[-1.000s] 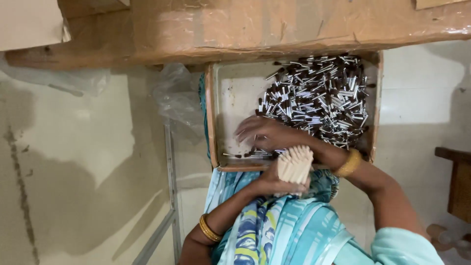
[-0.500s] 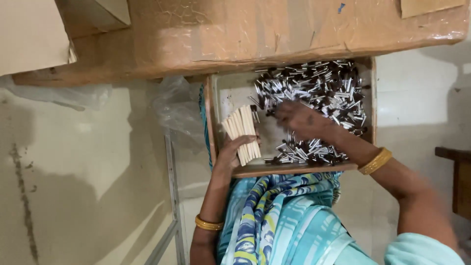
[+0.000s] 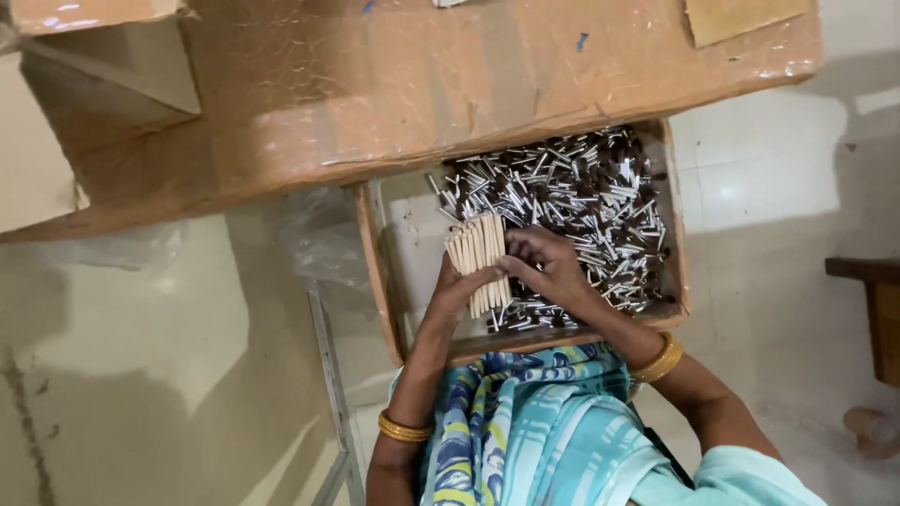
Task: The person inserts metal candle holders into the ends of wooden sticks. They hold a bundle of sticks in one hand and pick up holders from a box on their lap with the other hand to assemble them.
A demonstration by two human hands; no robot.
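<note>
My left hand (image 3: 457, 292) grips a bundle of pale wooden sticks (image 3: 478, 255), held upright over a shallow wooden tray (image 3: 378, 272). My right hand (image 3: 548, 267) has its fingers curled against the right side of the bundle, touching the sticks. The tray rests on my lap and holds a heap of several small silver and dark brown tubes (image 3: 581, 201), piled mostly in its right half. Both wrists carry gold bangles.
A large cardboard box (image 3: 394, 84) lies across the top of the view, just beyond the tray. Crumpled clear plastic (image 3: 319, 234) lies left of the tray. A metal frame bar (image 3: 330, 375) runs down at lower left. Dark wooden furniture (image 3: 867, 309) stands at the right edge, on a pale tiled floor.
My left hand has carried the stick bundle from the tray's near edge up over the tray. My right hand has left the tube heap and come against the bundle.
</note>
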